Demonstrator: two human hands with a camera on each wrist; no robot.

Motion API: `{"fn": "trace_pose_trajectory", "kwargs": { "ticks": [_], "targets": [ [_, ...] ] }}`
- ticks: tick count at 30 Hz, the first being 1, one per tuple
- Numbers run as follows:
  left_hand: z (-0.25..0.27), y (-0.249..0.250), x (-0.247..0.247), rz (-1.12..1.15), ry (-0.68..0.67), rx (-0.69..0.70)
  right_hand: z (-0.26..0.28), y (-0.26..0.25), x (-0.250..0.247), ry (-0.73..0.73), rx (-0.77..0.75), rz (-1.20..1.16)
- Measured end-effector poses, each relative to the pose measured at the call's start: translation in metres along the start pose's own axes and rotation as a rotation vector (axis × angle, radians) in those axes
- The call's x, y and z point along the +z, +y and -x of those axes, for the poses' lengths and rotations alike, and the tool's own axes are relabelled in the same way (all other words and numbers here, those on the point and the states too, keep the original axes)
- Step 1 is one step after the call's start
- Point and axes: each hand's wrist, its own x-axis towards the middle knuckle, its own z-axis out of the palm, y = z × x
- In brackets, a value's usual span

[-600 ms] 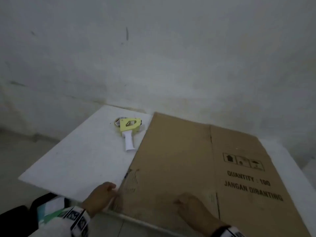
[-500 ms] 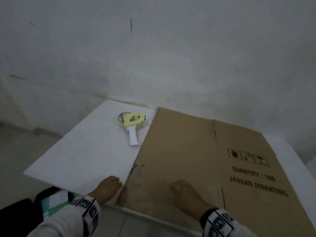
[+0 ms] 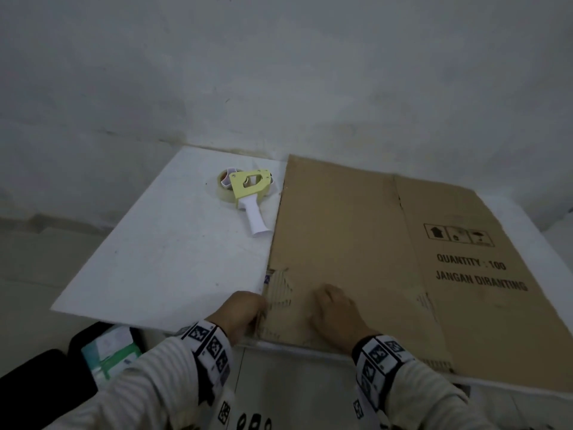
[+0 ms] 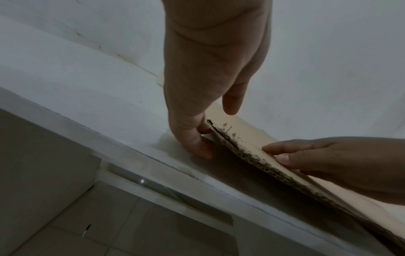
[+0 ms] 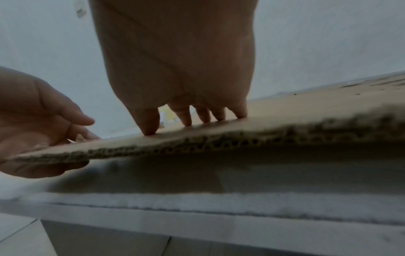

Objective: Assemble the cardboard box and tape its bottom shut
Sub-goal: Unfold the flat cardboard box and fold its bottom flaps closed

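A flattened brown cardboard box (image 3: 356,243) lies on the white table (image 3: 170,259), printed "QUANTITY : 100" on its right panel. My left hand (image 3: 245,311) pinches its torn near-left corner. In the left wrist view the curled fingers (image 4: 197,138) sit under the corrugated edge (image 4: 247,152), which is raised off the table. My right hand (image 3: 335,308) rests on top of the box close by, and in the right wrist view its fingertips (image 5: 186,119) press down on the cardboard (image 5: 285,121). A yellow and white tape dispenser (image 3: 248,193) lies left of the box, near the wall.
A grey wall stands right behind the table. The box overhangs the table's near edge slightly. Below the near-left edge a dark bag (image 3: 40,377) holds a green and white packet (image 3: 108,352). Tiled floor shows under the table.
My left hand has moved onto the box's near-left corner and taken hold of it. My right hand has slid a little left and forward on the cardboard.
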Motion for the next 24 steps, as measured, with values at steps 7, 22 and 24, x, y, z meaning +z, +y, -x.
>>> {"fn": "trace_pose_trajectory", "kwargs": {
  "ticks": [7, 22, 24],
  "targets": [
    [0.004, 0.022, -0.007, 0.138, -0.1, 0.068, 0.044, -0.013, -0.039, -0.108, -0.196, 0.028],
    [0.015, 0.067, 0.001, -0.627, -0.024, 0.743, 0.085, 0.01, -0.11, 0.716, -0.14, 0.291],
    [0.017, 0.075, 0.002, -0.767, 0.032, 0.93, 0.092, 0.015, -0.126, 0.849, -0.128, 0.273]
  ]
}}
